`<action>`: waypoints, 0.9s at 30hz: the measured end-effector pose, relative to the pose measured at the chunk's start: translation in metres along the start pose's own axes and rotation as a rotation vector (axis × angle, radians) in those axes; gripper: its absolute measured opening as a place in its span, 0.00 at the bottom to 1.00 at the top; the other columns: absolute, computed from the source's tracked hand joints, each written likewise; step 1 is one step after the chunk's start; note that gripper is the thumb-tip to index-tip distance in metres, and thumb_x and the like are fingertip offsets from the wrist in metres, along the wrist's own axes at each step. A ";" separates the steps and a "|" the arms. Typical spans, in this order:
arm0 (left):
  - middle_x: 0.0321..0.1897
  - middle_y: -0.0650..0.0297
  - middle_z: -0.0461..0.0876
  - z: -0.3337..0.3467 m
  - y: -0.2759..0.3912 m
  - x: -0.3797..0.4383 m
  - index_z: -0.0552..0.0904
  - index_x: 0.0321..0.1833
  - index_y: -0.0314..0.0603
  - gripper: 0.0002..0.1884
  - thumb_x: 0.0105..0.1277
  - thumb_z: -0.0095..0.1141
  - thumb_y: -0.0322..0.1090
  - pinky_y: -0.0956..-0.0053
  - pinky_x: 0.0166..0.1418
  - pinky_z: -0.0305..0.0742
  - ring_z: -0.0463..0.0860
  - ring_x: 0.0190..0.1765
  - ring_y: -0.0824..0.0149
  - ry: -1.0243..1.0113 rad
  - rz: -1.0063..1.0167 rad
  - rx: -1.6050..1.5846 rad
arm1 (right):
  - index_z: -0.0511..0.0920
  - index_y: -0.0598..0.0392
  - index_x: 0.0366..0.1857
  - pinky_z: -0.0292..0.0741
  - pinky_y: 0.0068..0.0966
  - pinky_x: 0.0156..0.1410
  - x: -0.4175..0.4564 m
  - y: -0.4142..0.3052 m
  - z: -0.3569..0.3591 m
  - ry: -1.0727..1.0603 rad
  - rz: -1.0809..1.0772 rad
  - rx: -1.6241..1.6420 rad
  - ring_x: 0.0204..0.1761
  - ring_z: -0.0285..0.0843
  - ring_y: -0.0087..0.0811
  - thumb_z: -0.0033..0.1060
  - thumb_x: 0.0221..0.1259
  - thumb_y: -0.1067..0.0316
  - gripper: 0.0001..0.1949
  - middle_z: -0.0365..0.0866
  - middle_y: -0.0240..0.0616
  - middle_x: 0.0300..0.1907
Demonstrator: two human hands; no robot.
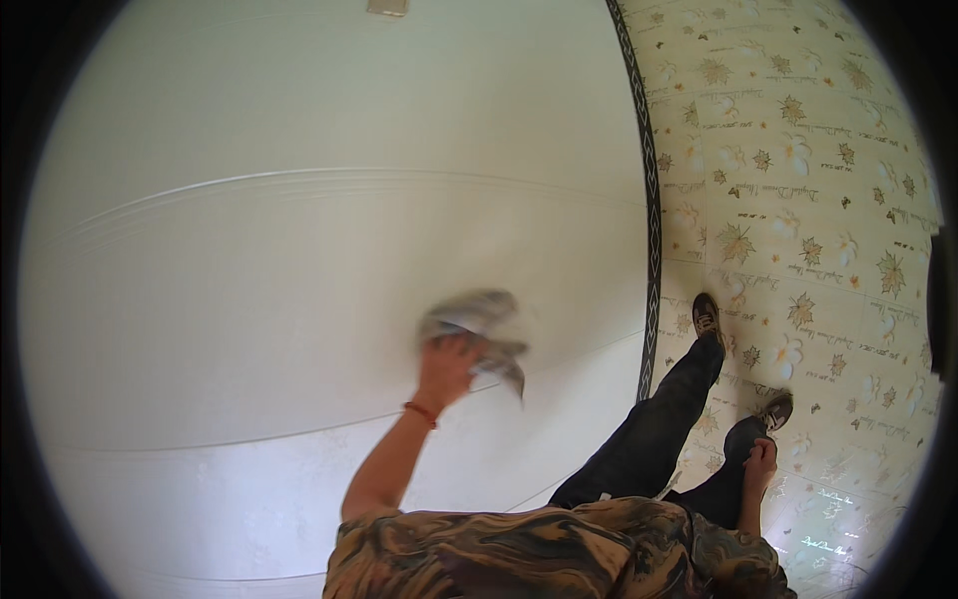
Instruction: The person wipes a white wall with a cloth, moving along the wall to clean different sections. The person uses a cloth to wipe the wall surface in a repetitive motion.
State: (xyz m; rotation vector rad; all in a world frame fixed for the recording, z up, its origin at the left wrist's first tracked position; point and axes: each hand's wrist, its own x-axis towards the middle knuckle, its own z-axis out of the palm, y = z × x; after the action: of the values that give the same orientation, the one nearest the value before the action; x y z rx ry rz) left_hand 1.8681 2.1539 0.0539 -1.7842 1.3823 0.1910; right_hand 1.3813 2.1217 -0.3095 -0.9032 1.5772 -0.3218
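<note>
A crumpled grey cloth [471,311], blurred by motion, is held in my left hand [449,367] against a pale, smooth wall panel [299,299]. A reddish bracelet [420,413] circles that wrist. The cloth's loose corner hangs out to the right of the fingers. My right hand [761,457] hangs low at the right beside my leg, fingers curled and touching neither the wall nor the cloth. Whether anything is inside its fingers cannot be told.
A dark skirting strip with a light diamond pattern [650,202] runs along the wall's foot. Floor tiles [801,195] printed with leaves and flowers lie under my shoes [706,314]. A small beige plate [388,7] is on the wall at the top edge.
</note>
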 end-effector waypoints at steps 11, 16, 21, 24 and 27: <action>0.69 0.56 0.60 -0.119 -0.116 0.045 0.82 0.44 0.46 0.20 0.55 0.59 0.52 0.34 0.69 0.33 0.47 0.73 0.45 0.467 -0.482 0.377 | 0.77 0.58 0.36 0.72 0.24 0.27 -0.005 0.001 0.012 0.039 0.040 -0.043 0.19 0.73 0.26 0.45 0.58 0.71 0.08 0.76 0.37 0.25; 0.65 0.58 0.67 0.040 -0.013 0.159 0.80 0.50 0.55 0.19 0.53 0.57 0.40 0.50 0.72 0.49 0.56 0.71 0.52 0.059 0.190 0.036 | 0.77 0.58 0.35 0.72 0.24 0.27 -0.008 -0.021 0.038 0.034 0.066 -0.007 0.19 0.73 0.26 0.45 0.59 0.71 0.08 0.77 0.37 0.25; 0.62 0.53 0.69 -0.040 -0.063 0.249 0.79 0.50 0.51 0.19 0.53 0.58 0.40 0.52 0.67 0.57 0.67 0.62 0.52 0.273 0.122 -0.020 | 0.76 0.58 0.36 0.71 0.22 0.27 0.015 -0.067 0.066 0.045 -0.046 -0.068 0.20 0.72 0.24 0.44 0.60 0.71 0.08 0.76 0.35 0.24; 0.67 0.51 0.62 -0.184 -0.161 0.272 0.77 0.56 0.50 0.24 0.56 0.57 0.47 0.45 0.63 0.58 0.63 0.65 0.50 0.558 -0.275 0.325 | 0.77 0.58 0.38 0.70 0.21 0.27 0.047 -0.133 0.069 0.074 -0.057 -0.009 0.20 0.72 0.23 0.45 0.61 0.71 0.08 0.75 0.34 0.24; 0.67 0.54 0.63 -0.269 -0.264 0.275 0.79 0.54 0.48 0.27 0.64 0.45 0.61 0.33 0.61 0.54 0.54 0.71 0.47 0.881 -0.530 0.572 | 0.77 0.58 0.37 0.70 0.21 0.27 0.065 -0.204 0.090 0.002 -0.032 0.049 0.20 0.72 0.22 0.47 0.60 0.71 0.08 0.75 0.34 0.24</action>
State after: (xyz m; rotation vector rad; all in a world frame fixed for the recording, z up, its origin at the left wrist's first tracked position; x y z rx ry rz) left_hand 2.1005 1.7769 0.2017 -1.6926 1.2482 -1.2728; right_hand 1.5416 1.9677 -0.2420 -0.8914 1.5513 -0.3830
